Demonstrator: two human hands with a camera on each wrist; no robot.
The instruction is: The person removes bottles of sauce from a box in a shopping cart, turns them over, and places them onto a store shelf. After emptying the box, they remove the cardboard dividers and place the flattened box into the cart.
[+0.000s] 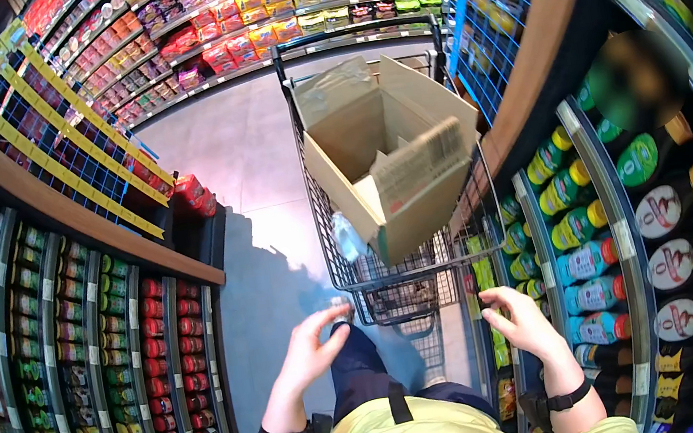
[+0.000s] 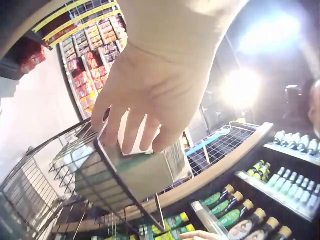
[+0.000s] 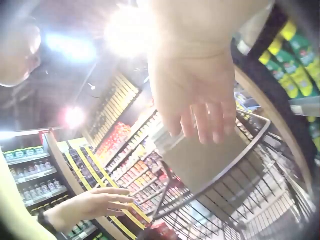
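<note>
A wire shopping cart [image 1: 347, 281] stands in front of the person, with an open cardboard box [image 1: 428, 191] tilted inside it and a clear plastic bottle [image 1: 349, 236] at its left side. The left hand [image 1: 314, 347] hovers just short of the cart's near left corner, fingers relaxed and holding nothing. Level with it on the other side, the right hand [image 1: 521, 325] is also empty, its fingers loosely bent. Both wrist views show the palms, the left hand [image 2: 155, 95] and the right hand [image 3: 197, 95], in front of the cart and box, with no visible grip on either.
Shelves of jars [image 1: 168, 369] line the left side, and shelves of bottles [image 1: 586, 261] rise close on the right. A shelf of bagged goods [image 1: 245, 16] crosses the far end. Grey floor [image 1: 253, 159] shows left of the cart.
</note>
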